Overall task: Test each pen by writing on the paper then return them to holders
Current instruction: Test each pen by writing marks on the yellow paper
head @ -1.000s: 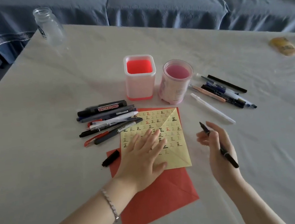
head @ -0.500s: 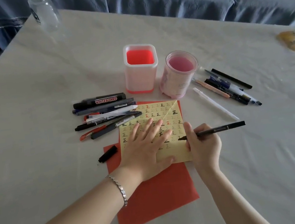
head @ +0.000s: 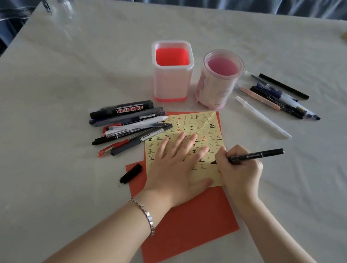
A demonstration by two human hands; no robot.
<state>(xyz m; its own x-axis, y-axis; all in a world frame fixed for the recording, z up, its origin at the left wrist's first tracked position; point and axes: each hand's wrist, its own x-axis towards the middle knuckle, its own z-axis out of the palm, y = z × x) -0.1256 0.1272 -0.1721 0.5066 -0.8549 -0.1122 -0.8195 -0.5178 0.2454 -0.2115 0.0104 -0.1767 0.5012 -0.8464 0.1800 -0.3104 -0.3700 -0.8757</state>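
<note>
- Fingers [head: 222,154] of the right hand [head: 240,173] are curled round a black pen [head: 256,155], pinching it close to the tip, with the barrel pointing off to the right, roughly level
- pen tip is down on the yellow paper [head: 208,125], low on the sheet near its right edge
- left hand [head: 173,170] lies flat on that paper, fingers straight and spread, pressing it down and gripping nothing
- the paper's full of rows of small handwritten characters, mostly black, a few red, and it sits on top of a red sheet [head: 190,225]
- black cap [head: 130,173] lies at the red sheet's upper left corner
- two holders stand upright just behind the paper: a square holder [head: 174,83], white with a red inside, and right beside it a round holder [head: 220,84], pink
- pile of pens [head: 128,128] lies left of the paper, whiteboard marker [head: 122,110] at the back, a couple of tips overlapping the paper's top left corner
- second bunch of pens [head: 278,99] lies right of the round holder, with a white pen [head: 262,118] between that bunch and the paper
- silver bracelet [head: 144,213] on the left wrist, clear glass jar [head: 58,5] at the table's [head: 44,103] far left corner
</note>
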